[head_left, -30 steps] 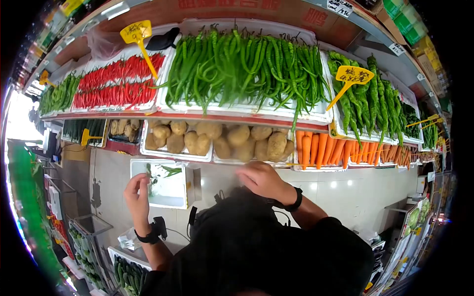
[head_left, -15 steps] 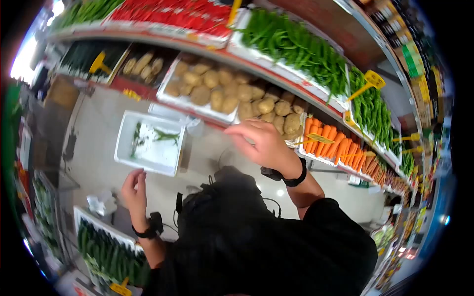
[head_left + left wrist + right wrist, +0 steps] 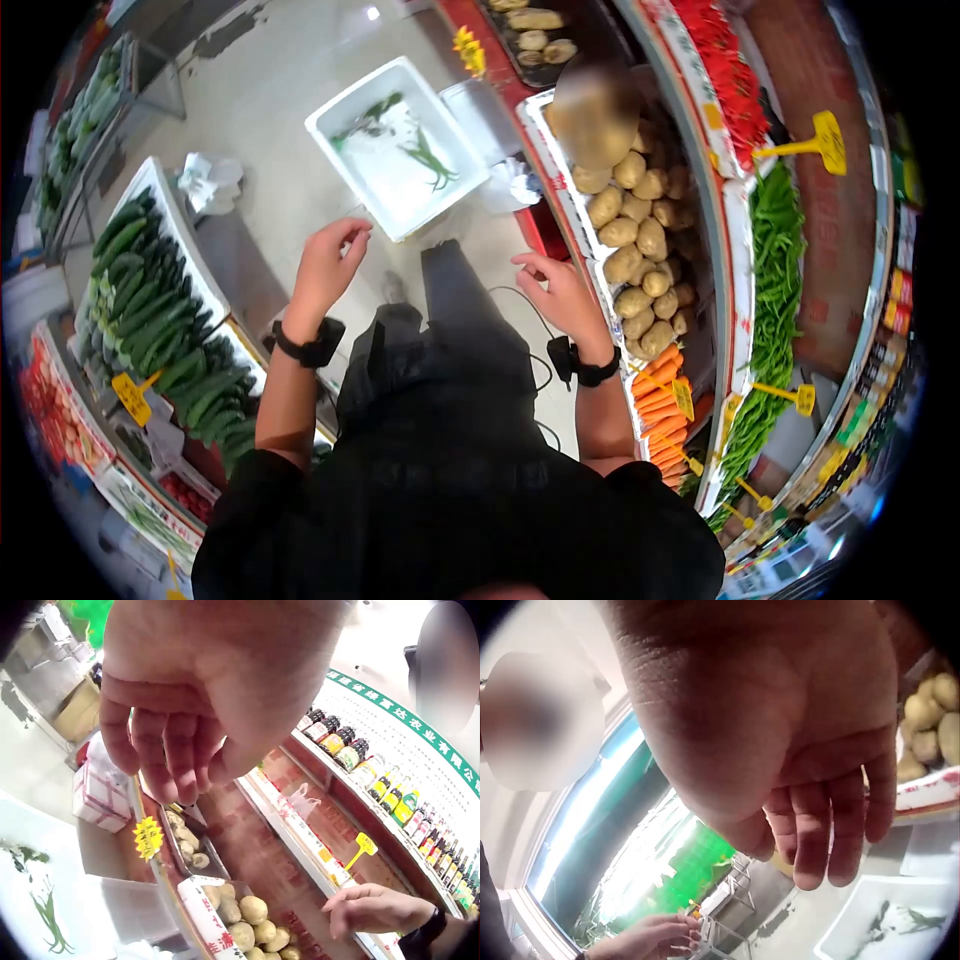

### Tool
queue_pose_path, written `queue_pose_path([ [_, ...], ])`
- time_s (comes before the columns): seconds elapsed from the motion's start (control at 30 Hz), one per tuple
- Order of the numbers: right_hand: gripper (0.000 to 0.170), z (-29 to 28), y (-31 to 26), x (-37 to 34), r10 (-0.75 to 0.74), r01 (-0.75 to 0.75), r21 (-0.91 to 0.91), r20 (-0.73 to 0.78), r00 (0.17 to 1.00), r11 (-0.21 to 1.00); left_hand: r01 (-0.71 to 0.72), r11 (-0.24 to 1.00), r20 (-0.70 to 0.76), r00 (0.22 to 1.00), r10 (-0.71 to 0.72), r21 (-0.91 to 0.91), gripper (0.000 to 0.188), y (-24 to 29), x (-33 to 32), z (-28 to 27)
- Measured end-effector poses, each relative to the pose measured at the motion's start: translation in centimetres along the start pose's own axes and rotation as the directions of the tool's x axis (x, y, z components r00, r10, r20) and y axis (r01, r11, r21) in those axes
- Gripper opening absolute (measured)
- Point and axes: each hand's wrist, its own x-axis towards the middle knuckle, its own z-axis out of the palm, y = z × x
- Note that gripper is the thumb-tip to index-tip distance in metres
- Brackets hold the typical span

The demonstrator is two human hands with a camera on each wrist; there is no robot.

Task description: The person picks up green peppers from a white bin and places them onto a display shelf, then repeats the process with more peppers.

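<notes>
Both hands are empty and raised in front of the body. The left hand [image 3: 328, 268] is just below the white foam box [image 3: 335, 165] on the floor, its fingers loosely bent. A few green peppers [image 3: 430, 160] lie inside that box. The right hand [image 3: 562, 295] is beside the potatoes [image 3: 622, 232], touching none of them, fingers relaxed. Close up in the left wrist view, the left hand [image 3: 206, 697] hangs with its fingers loosely curved. In the right wrist view the fingers of the right hand [image 3: 780, 735] hang down loosely.
Cucumbers [image 3: 165, 320] fill a stand on the left. Along the right shelf are carrots [image 3: 660, 410], green peppers [image 3: 775, 290] and red peppers [image 3: 722, 70]. A crumpled white bag [image 3: 210, 183] lies near the cucumbers, and bare floor [image 3: 270, 90] surrounds the foam box.
The head view has turned left, so the shelves now run down the right side and the foam box stands ahead. The right hand has come down and back, nearer the body.
</notes>
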Motion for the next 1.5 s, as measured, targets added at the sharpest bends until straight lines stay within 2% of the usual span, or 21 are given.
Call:
queue_pose_path([
  [0.03,0.023,0.6,1.1,1.7,-0.021,0.02,0.05,0.02,1.0,0.999,0.033,0.999,0.018,0.999,-0.033,0.005,0.016,-0.4,0.6,0.0],
  [0.33,0.029,6.8,15.5,18.8,0.143,-0.18,0.106,0.285,0.948,0.978,0.325,0.945,0.155,0.936,-0.316,-0.034,0.019,-5.8,11.3,6.8],
  [0.4,0.028,9.2,20.2,22.4,0.164,-0.217,0.144,0.314,0.935,0.965,0.4,0.898,0.188,0.911,-0.368,-0.181,0.018,-7.9,13.7,9.9],
  [0.47,0.028,11.6,24.3,26.2,0.248,-0.349,0.242,0.366,0.897,0.905,0.588,0.762,0.346,0.798,-0.494,-0.269,0.019,-9.6,16.7,12.5],
  [0.53,0.027,14.6,28.1,30.8,0.308,-0.435,0.315,0.381,0.872,0.844,0.376,0.867,0.269,0.916,-0.296,-0.327,0.017,-15.5,18.1,17.1],
  [0.57,0.026,16.3,30.1,32.9,0.327,-0.459,0.335,0.38,0.865,0.823,0.504,0.758,0.336,0.858,-0.388,-0.413,0.019,-17.5,18.9,19.0],
  [0.6,0.025,17.7,31.4,35.0,0.355,-0.492,0.352,0.386,0.852,0.796,0.557,0.708,0.402,0.823,-0.401,-0.434,0.019,-19.6,19.8,20.5],
  [0.67,0.024,20.7,34.7,39.2,0.422,-0.547,0.301,0.391,0.818,0.781,0.635,0.618,0.487,0.765,-0.421,-0.463,0.018,-23.8,21.0,23.0],
  [0.73,0.024,24.5,38.5,43.5,0.483,-0.61,0.301,0.402,0.778,0.733,0.659,0.588,0.484,0.748,-0.453,-0.468,0.017,-29.0,21.6,26.0],
  [0.8,0.027,27.6,42.2,48.3,0.444,-0.531,0.176,0.37,0.816,0.829,0.686,0.566,0.496,0.725,-0.477,-0.458,0.017,-34.3,22.4,28.5],
  [0.87,0.032,30.9,45.8,53.0,0.363,-0.347,-0.106,0.276,0.89,0.932,0.728,0.521,0.513,0.684,-0.519,-0.445,0.017,-38.3,22.8,30.2],
  [0.9,0.032,31.9,46.2,55.5,0.295,-0.257,-0.185,0.22,0.93,0.948,0.748,0.532,0.537,0.659,-0.526,-0.396,0.018,-39.8,23.5,30.4],
  [1.0,0.026,35.4,48.7,61.3,0.317,-0.302,-0.173,0.068,0.946,0.938,0.722,0.514,0.503,0.691,-0.518,-0.463,0.024,-45.9,22.8,32.6],
  [1.03,0.025,36.9,50.7,63.1,0.327,-0.317,-0.188,0.022,0.945,0.93,0.747,0.47,0.53,0.665,-0.526,-0.471,0.023,-47.4,22.8,32.8],
  [1.07,0.025,38.8,54.7,65.0,0.201,-0.173,-0.376,0.038,0.979,0.91,0.764,0.448,0.538,0.645,-0.543,-0.464,0.022,-48.5,22.9,32.8],
  [1.13,0.032,40.5,55.8,67.5,0.383,-0.374,-0.311,-0.034,0.923,0.874,0.792,0.407,0.546,0.61,-0.575,-0.456,0.02,-49.9,23.8,32.2],
  [1.23,0.033,42.8,58.1,70.7,0.34,-0.348,-0.404,-0.093,0.936,0.846,0.806,0.351,0.568,0.587,-0.577,-0.477,0.018,-50.5,26.5,30.2],
  [1.33,0.038,45.0,59.9,73.0,0.312,-0.384,-0.431,-0.231,0.922,0.816,0.823,0.311,0.559,0.555,-0.616,-0.475,0.016,-50.7,28.7,28.4],
  [1.4,0.04,46.0,59.1,73.6,0.4,-0.523,-0.427,-0.347,0.848,0.738,0.833,0.323,0.562,0.544,-0.623,-0.449,0.015,-51.3,28.5,28.0],
  [1.47,0.034,46.0,59.0,74.2,0.482,-0.557,-0.397,-0.278,0.831,0.73,0.85,0.291,0.593,0.517,-0.617,-0.439,0.015,-51.3,29.3,27.3],
  [1.5,0.032,46.1,58.6,74.4,0.484,-0.577,-0.391,-0.316,0.816,0.717,0.848,0.3,0.6,0.524,-0.605,-0.438,0.016,-51.4,29.5,27.1],
])
